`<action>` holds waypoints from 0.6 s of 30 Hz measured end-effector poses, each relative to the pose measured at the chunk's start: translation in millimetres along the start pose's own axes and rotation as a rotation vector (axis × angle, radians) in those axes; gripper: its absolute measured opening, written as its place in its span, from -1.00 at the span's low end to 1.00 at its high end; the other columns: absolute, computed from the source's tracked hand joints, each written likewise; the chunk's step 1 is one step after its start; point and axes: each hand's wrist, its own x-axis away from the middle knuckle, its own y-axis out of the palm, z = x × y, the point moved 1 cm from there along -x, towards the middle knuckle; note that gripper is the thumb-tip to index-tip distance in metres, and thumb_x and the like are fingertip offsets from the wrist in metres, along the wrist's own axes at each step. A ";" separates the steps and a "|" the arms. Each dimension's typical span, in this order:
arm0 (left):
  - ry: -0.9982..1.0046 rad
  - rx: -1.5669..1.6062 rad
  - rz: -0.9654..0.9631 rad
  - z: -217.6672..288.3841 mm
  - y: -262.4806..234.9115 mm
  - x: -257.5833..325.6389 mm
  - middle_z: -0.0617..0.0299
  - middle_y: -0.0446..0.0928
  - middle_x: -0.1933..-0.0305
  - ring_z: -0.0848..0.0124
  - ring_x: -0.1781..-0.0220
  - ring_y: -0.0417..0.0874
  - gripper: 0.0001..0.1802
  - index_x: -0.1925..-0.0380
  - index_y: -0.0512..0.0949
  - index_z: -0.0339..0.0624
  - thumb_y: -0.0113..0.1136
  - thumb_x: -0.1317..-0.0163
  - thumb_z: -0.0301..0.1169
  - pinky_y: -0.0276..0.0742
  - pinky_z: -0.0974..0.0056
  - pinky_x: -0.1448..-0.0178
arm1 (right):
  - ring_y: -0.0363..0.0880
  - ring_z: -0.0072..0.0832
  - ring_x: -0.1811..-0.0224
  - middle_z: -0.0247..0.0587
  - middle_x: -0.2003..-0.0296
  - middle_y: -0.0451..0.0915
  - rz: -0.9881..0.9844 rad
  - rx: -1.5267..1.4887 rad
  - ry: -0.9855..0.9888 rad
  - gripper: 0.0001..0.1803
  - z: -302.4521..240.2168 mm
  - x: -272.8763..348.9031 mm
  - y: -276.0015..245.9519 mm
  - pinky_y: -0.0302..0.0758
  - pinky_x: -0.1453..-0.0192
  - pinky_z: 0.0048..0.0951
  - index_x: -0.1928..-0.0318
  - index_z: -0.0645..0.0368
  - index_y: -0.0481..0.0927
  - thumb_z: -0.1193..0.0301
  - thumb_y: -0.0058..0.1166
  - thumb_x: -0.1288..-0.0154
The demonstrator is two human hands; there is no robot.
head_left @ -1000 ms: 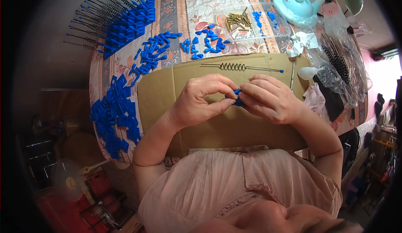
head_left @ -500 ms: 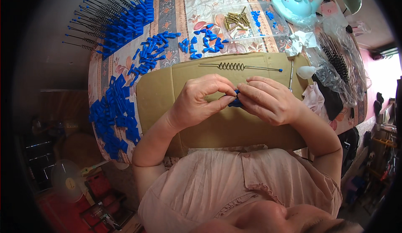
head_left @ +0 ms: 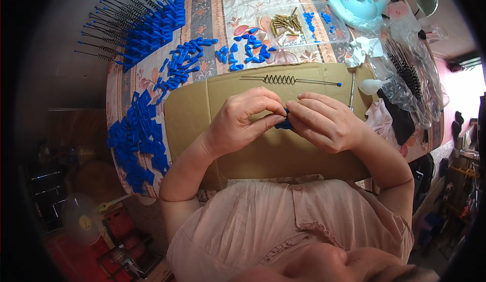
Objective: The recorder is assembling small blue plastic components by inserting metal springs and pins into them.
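Observation:
Over the cardboard sheet [head_left: 243,165], my two hands meet at a small blue plastic piece [head_left: 284,125], mostly covered by the fingers. My right hand [head_left: 326,122] is closed around it. From the other side, the thumb and forefinger of my left hand [head_left: 248,117] pinch at its upper end; whether a smaller part sits between those fingertips is hidden. Just beyond the hands lies a black wire rod with a coiled middle [head_left: 280,80] and a blue tip at its right end. A thin metal tool [head_left: 352,92] rests to its right.
Blue cone-shaped parts [head_left: 179,64] and flat blue pieces [head_left: 136,140] lie in heaps at left. Assembled coiled rods stand in blue bases [head_left: 152,36] far left. A clear tray [head_left: 324,38] holds brass tubes [head_left: 287,24] and small blue caps. A lamp [head_left: 354,6] and plastic bags [head_left: 420,44] are right.
The fingertips of my left hand have shifted slightly against the blue piece, and a little less of it shows. Nothing else has visibly moved.

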 end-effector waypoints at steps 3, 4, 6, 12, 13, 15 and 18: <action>-0.021 0.017 -0.045 1.0 -3.1 -1.2 0.13 0.60 0.25 0.29 0.18 0.62 -0.88 0.34 0.60 -0.27 0.30 -0.08 -0.61 0.50 0.30 0.07 | 0.58 -0.16 0.18 0.08 0.15 0.53 0.006 -0.010 0.000 -0.72 -0.2 0.3 1.1 0.57 0.00 -0.21 0.36 0.42 0.57 0.47 0.16 0.13; -0.035 0.030 -0.060 1.1 -3.6 -1.6 0.14 0.60 0.25 0.30 0.17 0.61 -0.88 0.35 0.60 -0.27 0.30 -0.08 -0.61 0.49 0.31 0.05 | 0.58 -0.16 0.18 0.08 0.15 0.53 0.006 -0.011 0.000 -0.72 -0.3 0.0 0.9 0.57 0.00 -0.21 0.36 0.42 0.57 0.47 0.16 0.13; -0.100 0.098 -0.068 0.3 -3.8 -1.7 0.15 0.60 0.24 0.33 0.15 0.61 -0.88 0.35 0.60 -0.28 0.29 -0.09 -0.62 0.49 0.32 0.03 | 0.58 -0.16 0.18 0.07 0.15 0.53 -0.001 -0.010 -0.003 -0.73 -0.6 -0.9 0.6 0.57 0.01 -0.20 0.34 0.42 0.57 0.49 0.19 0.09; -0.269 0.274 -0.063 -5.6 -3.7 1.4 0.24 0.59 0.30 0.50 0.17 0.60 -0.90 0.33 0.58 -0.30 0.27 -0.13 -0.59 0.50 0.37 0.04 | 0.58 -0.15 0.18 0.05 0.16 0.53 -0.005 -0.022 -0.002 -0.74 -1.9 -2.1 0.9 0.58 0.03 -0.21 0.33 0.43 0.57 0.51 0.20 0.06; -0.247 0.271 -0.087 -6.4 -4.4 1.6 0.24 0.59 0.29 0.50 0.17 0.60 -0.89 0.32 0.59 -0.30 0.27 -0.13 -0.59 0.50 0.38 0.03 | 0.58 -0.15 0.18 0.05 0.16 0.53 -0.005 -0.021 -0.002 -0.74 -2.1 -1.9 1.2 0.58 0.03 -0.21 0.33 0.43 0.57 0.51 0.20 0.06; -0.271 0.313 -0.070 -4.7 -3.5 1.7 0.25 0.59 0.28 0.51 0.17 0.60 -0.89 0.32 0.58 -0.29 0.27 -0.13 -0.59 0.50 0.39 0.01 | 0.58 -0.15 0.18 0.05 0.16 0.53 0.004 -0.029 0.008 -0.75 -2.1 -1.6 2.1 0.58 0.02 -0.21 0.33 0.42 0.57 0.51 0.20 0.07; -0.309 0.371 -0.046 -3.9 -2.6 3.4 0.26 0.59 0.27 0.53 0.17 0.60 -0.89 0.30 0.58 -0.29 0.27 -0.14 -0.58 0.51 0.40 -0.01 | 0.58 -0.15 0.19 0.04 0.16 0.53 -0.005 -0.006 -0.011 -0.75 -1.9 -1.8 1.2 0.58 0.01 -0.21 0.33 0.41 0.58 0.51 0.21 0.07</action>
